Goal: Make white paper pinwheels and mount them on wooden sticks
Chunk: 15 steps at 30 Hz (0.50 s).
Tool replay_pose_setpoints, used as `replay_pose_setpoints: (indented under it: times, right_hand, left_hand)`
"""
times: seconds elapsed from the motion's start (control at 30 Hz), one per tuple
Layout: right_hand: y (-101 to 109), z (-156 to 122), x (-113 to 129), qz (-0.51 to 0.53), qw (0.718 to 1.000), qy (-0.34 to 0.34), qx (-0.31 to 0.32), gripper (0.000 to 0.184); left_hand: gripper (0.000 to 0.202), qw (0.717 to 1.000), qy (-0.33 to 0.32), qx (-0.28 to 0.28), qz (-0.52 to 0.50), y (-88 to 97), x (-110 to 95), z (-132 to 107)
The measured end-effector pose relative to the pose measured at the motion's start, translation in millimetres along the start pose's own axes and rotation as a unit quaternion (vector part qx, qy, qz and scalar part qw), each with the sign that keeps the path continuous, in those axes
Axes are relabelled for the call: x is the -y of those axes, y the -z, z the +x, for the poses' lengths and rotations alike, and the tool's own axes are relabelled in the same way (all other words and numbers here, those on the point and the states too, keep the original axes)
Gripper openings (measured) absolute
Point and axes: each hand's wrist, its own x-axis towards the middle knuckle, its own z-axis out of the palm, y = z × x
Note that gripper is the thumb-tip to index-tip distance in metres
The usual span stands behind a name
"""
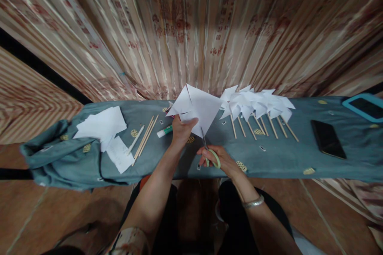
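My left hand [182, 130] grips a square sheet of white paper [206, 105] by its lower left part, thumb on top. Slits run inward from the sheet's top and left corners. In my right hand [217, 155] is a pair of scissors [218, 161] with pale green handles, fingers closed round the loops. The blades meet the paper's lower corner. Just left of my left hand lies a glue stick [165, 131] with a green label. To the right, several white paper pinwheels [254, 101] on wooden sticks lie in an overlapping row.
On the left are a stack of white paper [103, 123], a written-on sheet [120, 154], a white pen-like stick [136, 139] and several wooden sticks [145, 139]. A black phone [328, 138] and a blue-framed device [365, 106] lie right on the grey-green cloth [287, 163]. Curtains [191, 28] hang behind.
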Motion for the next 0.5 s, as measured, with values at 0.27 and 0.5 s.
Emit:
replay_pose_setpoints:
  times: [0.27,0.5]
  right_hand:
    - [0.2,-1.0,2.0,-0.01,1.0,0.004,0.009,0.06]
    - [0.1,-0.4,1.3,-0.002,1.0,0.005,0.003,0.063]
  left_hand:
    - [0.04,1.0,0.002,0.004,-0.021,-0.3,0.0,-0.3]
    - [0.041,1.0,0.005,0.011,-0.009,-0.3,1.6,-0.1]
